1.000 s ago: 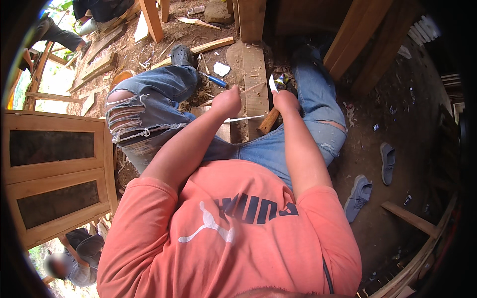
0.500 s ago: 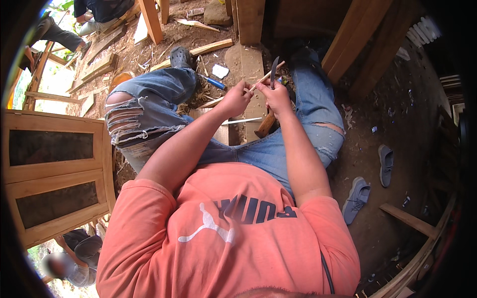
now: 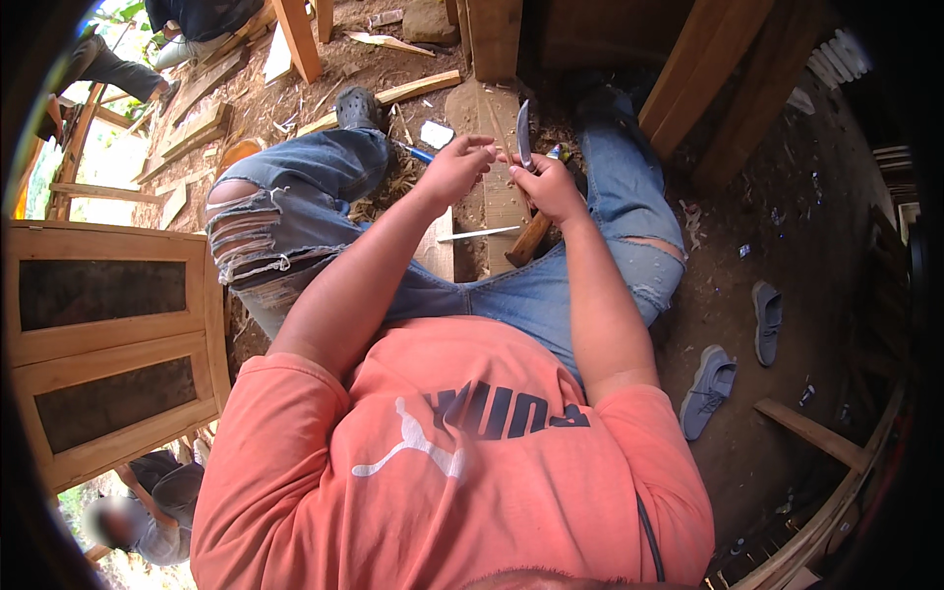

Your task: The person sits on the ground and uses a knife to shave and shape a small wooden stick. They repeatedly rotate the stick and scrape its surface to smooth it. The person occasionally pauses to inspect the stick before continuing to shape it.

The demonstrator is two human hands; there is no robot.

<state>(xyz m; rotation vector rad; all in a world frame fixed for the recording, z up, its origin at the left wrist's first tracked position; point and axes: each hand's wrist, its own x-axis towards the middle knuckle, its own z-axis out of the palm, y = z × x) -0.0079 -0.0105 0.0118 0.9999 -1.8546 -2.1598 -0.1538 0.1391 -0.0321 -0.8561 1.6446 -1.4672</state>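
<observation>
My right hand [image 3: 551,189] is closed on a knife [image 3: 523,128], its curved blade pointing up and away from me. Beside the blade a thin wooden stick [image 3: 499,138] slants away, its near end at the right fingers. Just left of it is my left hand [image 3: 460,169], fingers loosely apart, their tips close to the stick; whether they touch it I cannot tell. Below the right hand, between my thighs, lies a wooden-handled tool [image 3: 529,241], partly hidden. A narrow white strip [image 3: 478,234] rests across the boards there.
A blue-handled tool [image 3: 419,154] and a white piece [image 3: 437,134] lie beyond my left hand. Wooden posts [image 3: 495,44] stand ahead. A framed wooden panel [image 3: 118,324] is at left, grey shoes [image 3: 708,391] at right. Other people [image 3: 202,20] are at the far left.
The stick has swung from slanting right across the blade to pointing away, left of the knife. My left hand has shifted slightly left and its fingers have loosened. The blade has tipped left.
</observation>
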